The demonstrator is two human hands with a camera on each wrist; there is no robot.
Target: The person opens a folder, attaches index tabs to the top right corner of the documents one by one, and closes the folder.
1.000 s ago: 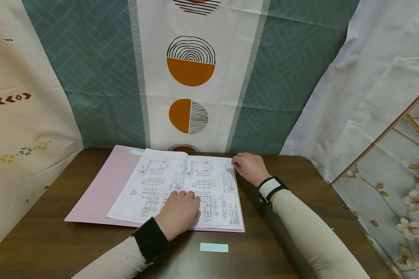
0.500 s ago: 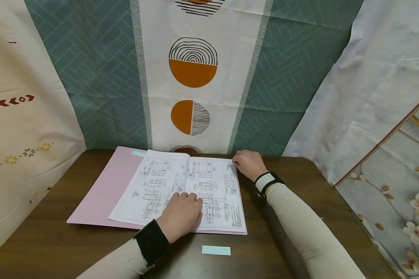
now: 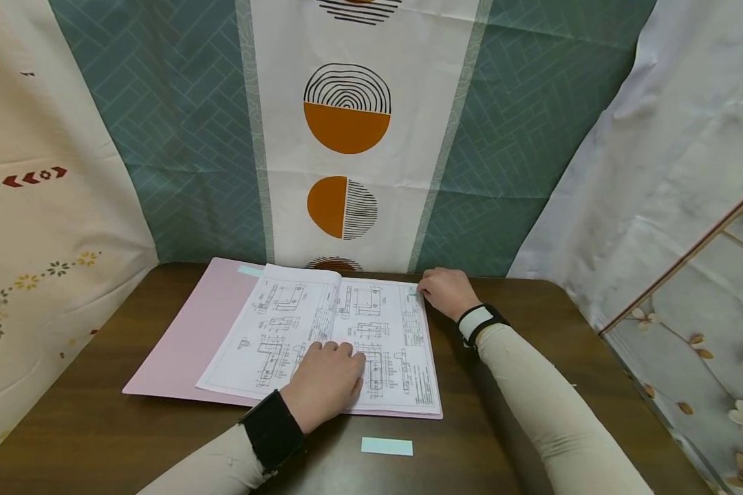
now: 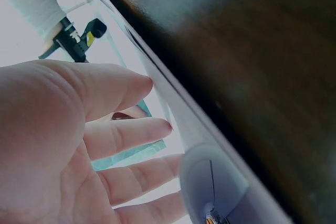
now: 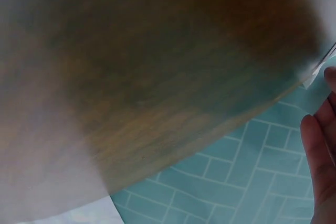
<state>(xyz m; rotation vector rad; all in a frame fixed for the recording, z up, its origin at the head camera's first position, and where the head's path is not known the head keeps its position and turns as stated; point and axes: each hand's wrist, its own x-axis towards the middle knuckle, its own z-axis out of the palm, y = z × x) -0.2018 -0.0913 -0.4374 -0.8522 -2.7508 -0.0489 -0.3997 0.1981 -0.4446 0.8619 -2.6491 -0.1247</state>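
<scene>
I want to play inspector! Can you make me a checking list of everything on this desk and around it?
Surface: dark brown wooden table, bare wood at its front and right.
Job's things: open pink folder lying flat; stapled drawing sheets spread on it; a small mint sticky tab at the right page's top edge.
Clutter: a mint paper strip on the table in front of the folder; another mint tab at the folder's top left.
Hands: left hand rests flat on the lower pages; right hand is at the top right corner, fingertips on the tab.
Cables: nothing seen.
Surroundings: patterned cloth backdrops hang behind and at both sides.
</scene>
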